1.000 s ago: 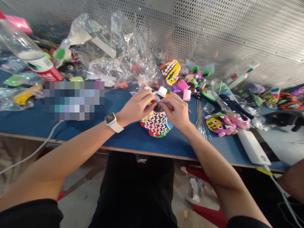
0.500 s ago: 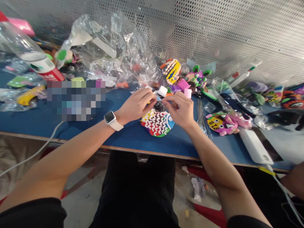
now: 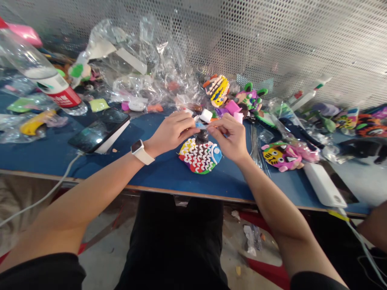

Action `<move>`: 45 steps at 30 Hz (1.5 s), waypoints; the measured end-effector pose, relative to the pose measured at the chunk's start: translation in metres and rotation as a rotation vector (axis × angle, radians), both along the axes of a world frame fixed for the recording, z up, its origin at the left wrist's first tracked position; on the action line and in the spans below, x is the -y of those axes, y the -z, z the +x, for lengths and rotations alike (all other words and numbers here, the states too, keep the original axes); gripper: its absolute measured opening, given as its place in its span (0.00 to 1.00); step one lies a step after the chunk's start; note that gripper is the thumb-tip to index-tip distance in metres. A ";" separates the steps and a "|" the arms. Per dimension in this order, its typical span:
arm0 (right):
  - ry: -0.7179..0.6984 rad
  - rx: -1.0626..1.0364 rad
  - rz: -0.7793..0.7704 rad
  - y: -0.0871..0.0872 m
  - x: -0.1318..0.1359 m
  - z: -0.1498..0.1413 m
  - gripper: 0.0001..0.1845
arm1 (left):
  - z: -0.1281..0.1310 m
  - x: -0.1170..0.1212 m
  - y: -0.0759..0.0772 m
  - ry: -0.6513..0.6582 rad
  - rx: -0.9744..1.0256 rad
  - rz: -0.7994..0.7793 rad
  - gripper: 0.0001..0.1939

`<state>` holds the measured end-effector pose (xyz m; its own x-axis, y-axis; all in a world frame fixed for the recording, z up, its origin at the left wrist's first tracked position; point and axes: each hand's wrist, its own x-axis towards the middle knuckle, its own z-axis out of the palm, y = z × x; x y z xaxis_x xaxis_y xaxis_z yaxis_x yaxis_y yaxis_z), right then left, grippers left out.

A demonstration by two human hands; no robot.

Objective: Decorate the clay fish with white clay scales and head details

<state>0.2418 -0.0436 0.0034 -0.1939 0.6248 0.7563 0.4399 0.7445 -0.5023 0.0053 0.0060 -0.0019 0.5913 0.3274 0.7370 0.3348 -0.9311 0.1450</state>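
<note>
Evidently, one fish-shaped clay piece [image 3: 198,158] lies just below the frame's centre on the blue tabletop [image 3: 169,177]; it looks well along, its body covered in white wavy rows and one eye set on its blue head, though what remains undone cannot be told. Above it, the left hand [image 3: 175,131] and right hand [image 3: 230,135] nearly meet, thumbs and fingertips pinching, seemingly, one small pale piece [image 3: 202,127], too blurred to name. Beyond sit one white block [image 3: 206,115], two pink blocks [image 3: 232,107] and, above centre, one yellow-striped piece [image 3: 220,92].
</note>
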 end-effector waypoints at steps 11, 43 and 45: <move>-0.014 -0.067 -0.079 0.008 -0.002 -0.006 0.12 | 0.004 0.014 -0.005 0.093 0.127 -0.214 0.07; 0.001 -0.228 -0.174 0.020 -0.002 -0.012 0.15 | 0.008 0.019 -0.005 0.053 0.259 -0.315 0.13; -0.005 -0.237 -0.179 0.020 -0.001 -0.014 0.16 | 0.009 0.019 -0.006 0.054 0.256 -0.301 0.13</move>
<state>0.2277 -0.0422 -0.0168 -0.0288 0.7515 0.6591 0.2912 0.6371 -0.7137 0.0139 -0.0130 0.0043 0.4228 0.5251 0.7386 0.2045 -0.8493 0.4867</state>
